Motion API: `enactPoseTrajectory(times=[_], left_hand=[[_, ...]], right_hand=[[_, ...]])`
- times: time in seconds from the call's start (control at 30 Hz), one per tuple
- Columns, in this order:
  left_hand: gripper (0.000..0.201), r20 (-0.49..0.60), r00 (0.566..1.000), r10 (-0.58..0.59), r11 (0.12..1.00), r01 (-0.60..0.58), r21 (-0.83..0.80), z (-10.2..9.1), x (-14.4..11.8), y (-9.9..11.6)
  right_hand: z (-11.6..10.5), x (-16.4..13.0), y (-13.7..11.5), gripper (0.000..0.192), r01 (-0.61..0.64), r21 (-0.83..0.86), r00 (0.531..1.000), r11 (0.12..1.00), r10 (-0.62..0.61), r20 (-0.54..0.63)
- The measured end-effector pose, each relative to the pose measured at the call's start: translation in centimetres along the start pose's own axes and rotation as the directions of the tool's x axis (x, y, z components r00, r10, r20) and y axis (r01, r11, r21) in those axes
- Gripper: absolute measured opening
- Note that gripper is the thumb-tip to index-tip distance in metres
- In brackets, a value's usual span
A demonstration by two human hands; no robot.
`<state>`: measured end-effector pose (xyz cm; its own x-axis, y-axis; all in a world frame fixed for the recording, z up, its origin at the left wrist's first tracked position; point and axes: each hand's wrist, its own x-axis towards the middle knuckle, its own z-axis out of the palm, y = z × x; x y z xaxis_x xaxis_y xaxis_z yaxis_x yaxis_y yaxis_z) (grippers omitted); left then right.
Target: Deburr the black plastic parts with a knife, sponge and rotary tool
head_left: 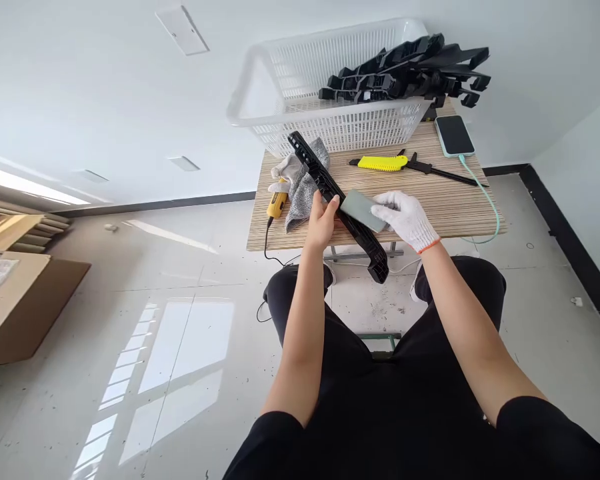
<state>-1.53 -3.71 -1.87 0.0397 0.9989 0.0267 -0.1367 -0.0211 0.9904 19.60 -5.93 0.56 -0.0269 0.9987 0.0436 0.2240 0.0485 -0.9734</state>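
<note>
My bare left hand (323, 220) is closed around the middle of a long black plastic part (361, 235), ribbed and hollow, with a hooked lower end. The part slants over the table's front edge, its far end above a grey cloth (307, 190). In a white knit glove with an orange cuff, my right hand (404, 215) grips the right end of a flat grey-green rectangular pad (363, 209). The pad's left end meets or overlaps the black part beside my left fingers; whether it presses on it I cannot tell.
A white plastic basket (337, 127) holding several black parts (405, 73) stands at the table's back. On the striped wooden table (430, 207) lie a yellow utility knife (383, 163), a black caliper-like tool (440, 171), a charging phone (455, 137) and a yellow corded tool (277, 202).
</note>
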Motion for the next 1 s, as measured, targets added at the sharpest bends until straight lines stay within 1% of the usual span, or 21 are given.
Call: enactPoseTrajectory(times=[0.07,0.1,0.17,0.2,0.23,0.3,0.33,0.37,0.43,0.47,0.5,0.53,0.57,0.6,0.63,0.7,0.73,0.87,0.93,0.97,1.0], left_hand=[[0.05,0.007,1.0,-0.011,1.0,0.011,-0.013,0.0,0.0,0.0],[0.05,0.005,1.0,-0.012,1.0,0.012,-0.015,0.0,0.1,0.0],[0.05,-0.003,1.0,-0.012,1.0,0.011,-0.006,0.0,0.1,0.1],[0.05,-0.005,1.0,-0.013,1.0,0.013,0.005,0.0,0.1,0.1],[0.05,-0.004,1.0,-0.016,1.0,0.016,0.015,0.0,0.1,0.1],[0.05,0.003,1.0,-0.019,0.999,0.019,0.026,0.1,0.0,0.2],[0.05,0.003,1.0,-0.016,0.999,0.016,0.028,0.1,-0.1,0.2],[0.051,0.001,1.0,-0.012,1.0,0.012,0.028,0.1,-0.1,0.2],[0.052,-0.005,1.0,-0.006,1.0,0.007,0.025,0.1,-0.1,0.2],[0.053,-0.003,1.0,-0.006,1.0,0.006,0.022,0.1,-0.1,0.1],[0.054,0.004,1.0,-0.006,1.0,0.006,0.017,0.1,0.0,0.1],[0.054,0.014,1.0,-0.006,1.0,0.006,0.009,0.0,0.0,0.0],[0.053,0.023,1.0,-0.007,1.0,0.007,0.0,0.0,0.0,-0.1],[0.052,0.029,1.0,-0.009,1.0,0.009,-0.008,0.0,0.1,-0.1],[0.051,0.031,0.999,-0.011,1.0,0.011,-0.016,0.0,0.1,-0.2],[0.05,0.024,1.0,-0.012,1.0,0.012,-0.023,0.0,0.1,-0.2],[0.05,0.016,1.0,-0.01,1.0,0.01,-0.024,0.0,0.1,-0.2],[0.047,-0.001,1.0,-0.001,1.0,0.001,-0.014,-0.1,0.1,-0.1],[0.047,0.008,1.0,-0.002,1.0,0.002,-0.009,-0.2,0.1,-0.1],[0.047,0.012,1.0,0.0,1.0,0.0,-0.008,-0.2,0.1,-0.1],[0.047,0.013,1.0,0.002,1.0,-0.002,-0.009,-0.3,0.2,-0.2]], right_hand=[[-0.1,0.0,-0.1,0.033,-0.05,0.032,0.994,0.998,0.053,-0.094],[-0.2,0.0,0.0,0.033,-0.071,0.04,0.994,0.997,0.074,-0.084],[-0.4,0.2,0.1,0.032,-0.091,0.024,0.995,0.996,0.09,0.03],[-0.4,0.2,0.3,0.032,-0.089,0.013,0.994,0.996,0.088,0.066],[-0.5,0.3,0.4,0.033,-0.083,0.01,0.995,0.997,0.082,0.06],[-0.6,0.3,0.5,0.034,-0.069,0.043,0.997,0.997,0.071,-0.033],[-0.6,0.2,0.5,0.035,-0.071,0.064,0.996,0.995,0.075,-0.054],[-0.7,0.1,0.5,0.035,-0.079,0.069,0.996,0.994,0.081,-0.026],[-0.7,-0.1,0.4,0.033,-0.096,0.021,0.991,0.995,0.094,0.1],[-0.7,-0.2,0.4,0.033,-0.098,-0.012,0.988,0.995,0.099,0.121],[-0.7,-0.4,0.4,0.033,-0.095,-0.039,0.991,0.995,0.098,0.092],[-0.7,-0.5,0.3,0.033,-0.092,-0.05,0.995,0.995,0.093,0.03],[-0.8,-0.5,0.3,0.034,-0.092,-0.043,0.995,0.995,0.091,-0.032],[-0.8,-0.6,0.3,0.035,-0.096,-0.03,0.994,0.995,0.094,-0.057],[-0.9,-0.6,0.3,0.036,-0.098,-0.022,0.995,0.995,0.097,-0.033],[-1.0,-0.6,0.3,0.034,-0.097,-0.045,0.992,0.994,0.1,0.08],[-1.1,-0.6,0.2,0.033,-0.095,-0.069,0.988,0.993,0.103,0.118],[-1.4,-0.5,0.1,0.033,-0.082,-0.149,0.982,0.985,0.105,0.155],[-1.4,-0.5,0.0,0.031,-0.068,-0.155,0.969,0.986,0.102,0.226],[-1.4,-0.6,0.0,0.031,-0.071,-0.147,0.964,0.987,0.105,0.243],[-1.4,-0.6,0.0,0.031,-0.085,-0.128,0.966,0.988,0.113,0.232]])
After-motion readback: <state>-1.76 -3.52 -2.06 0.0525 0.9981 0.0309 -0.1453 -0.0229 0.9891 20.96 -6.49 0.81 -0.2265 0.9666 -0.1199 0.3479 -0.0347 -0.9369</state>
